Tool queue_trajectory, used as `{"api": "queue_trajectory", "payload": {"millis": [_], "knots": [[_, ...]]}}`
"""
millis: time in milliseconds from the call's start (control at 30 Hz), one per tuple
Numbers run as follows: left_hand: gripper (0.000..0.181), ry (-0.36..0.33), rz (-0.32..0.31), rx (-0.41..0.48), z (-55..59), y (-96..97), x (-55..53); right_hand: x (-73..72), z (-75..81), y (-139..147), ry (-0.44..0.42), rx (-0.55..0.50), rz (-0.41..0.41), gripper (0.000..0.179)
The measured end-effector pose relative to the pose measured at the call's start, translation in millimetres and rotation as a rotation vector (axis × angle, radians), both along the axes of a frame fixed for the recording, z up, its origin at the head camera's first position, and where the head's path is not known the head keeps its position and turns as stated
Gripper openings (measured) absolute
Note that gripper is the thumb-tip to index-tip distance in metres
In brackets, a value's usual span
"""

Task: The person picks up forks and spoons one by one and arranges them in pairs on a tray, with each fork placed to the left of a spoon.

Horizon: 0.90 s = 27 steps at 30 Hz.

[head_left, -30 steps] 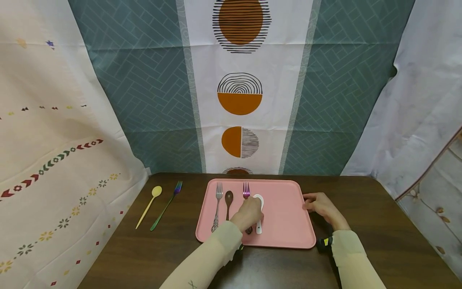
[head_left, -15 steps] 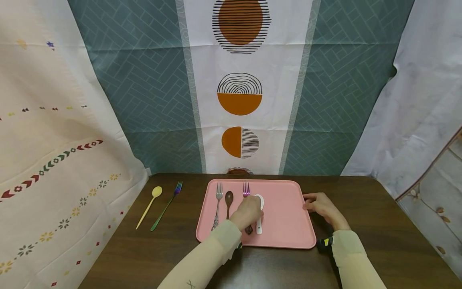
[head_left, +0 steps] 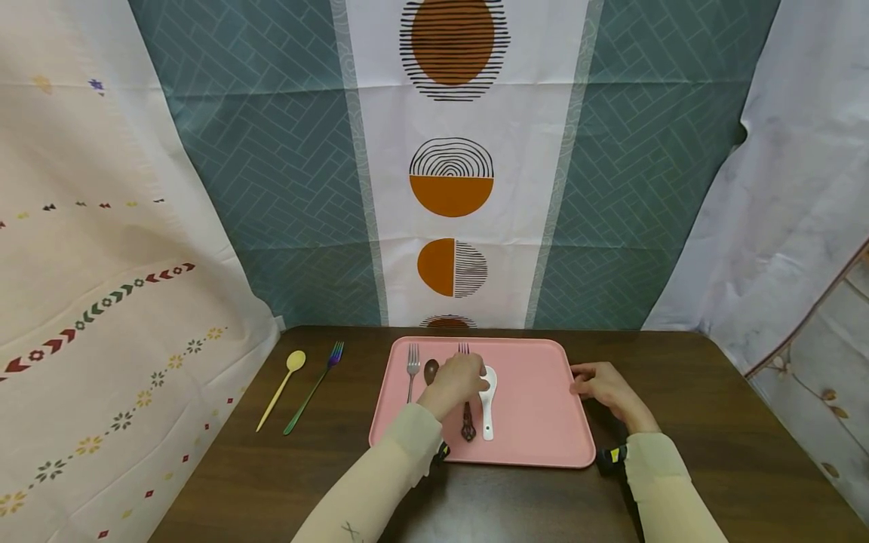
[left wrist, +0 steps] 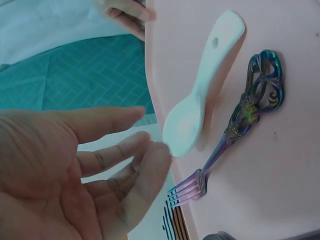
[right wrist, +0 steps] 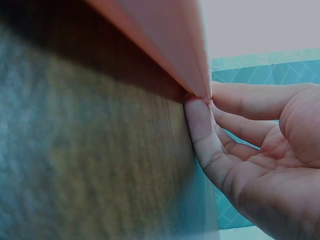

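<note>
My left hand (head_left: 453, 383) hovers over the pink tray (head_left: 536, 407) with loosely bent fingers and nothing in its grasp. In the left wrist view its fingertips overlap the bowl end of a white spoon (left wrist: 187, 120). Beside that spoon lies a purple, iridescent fork (left wrist: 220, 150) with an ornate openwork handle. My right hand (head_left: 611, 396) pinches the tray's right rim; in the right wrist view the rim (right wrist: 192, 65) sits between thumb and finger. Left of the left hand, a brown spoon (head_left: 431, 369) is partly hidden, as is the handle of a silver fork (head_left: 413, 363).
On the dark wooden table (head_left: 326, 467), left of the tray, lie a yellow spoon (head_left: 285, 377) and a green-and-purple fork (head_left: 319, 381). A patterned curtain (head_left: 305, 188) hangs behind the table's back edge. White cloths hang at both sides.
My left hand has let go of the white spoon and moved up and left, uncovering more of the spoon and the purple fork's handle. My right hand stays at the tray rim.
</note>
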State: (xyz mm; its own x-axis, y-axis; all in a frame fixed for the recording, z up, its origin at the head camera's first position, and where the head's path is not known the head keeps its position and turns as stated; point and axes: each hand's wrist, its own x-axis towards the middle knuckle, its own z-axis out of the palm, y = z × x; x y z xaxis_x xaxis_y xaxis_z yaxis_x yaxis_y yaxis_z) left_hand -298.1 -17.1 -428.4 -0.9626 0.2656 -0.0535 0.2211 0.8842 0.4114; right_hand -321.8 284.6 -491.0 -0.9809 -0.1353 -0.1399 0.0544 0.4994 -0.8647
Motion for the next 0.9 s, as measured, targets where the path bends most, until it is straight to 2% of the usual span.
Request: {"api": "queue_trajectory", "payload": {"millis": [267,500,700,900], "knots": [[0.015,0.043,-0.019,0.039,-2.1,-4.7,-0.6,1.1,-0.5,0.4,0.010,-0.011,0.011,0.054],[0.016,0.040,-0.030,0.134,-0.8,-25.0,-2.5,1.1,-0.2,-1.6,0.008,-0.012,0.010,0.053],[0.017,0.063,0.009,0.197,4.5,-53.5,-2.0,0.3,0.0,-1.0,0.011,-0.013,0.010,0.054],[0.017,0.021,0.061,0.207,6.2,-71.5,-0.2,0.7,-1.5,0.1,0.021,-0.013,0.024,0.054]]}}
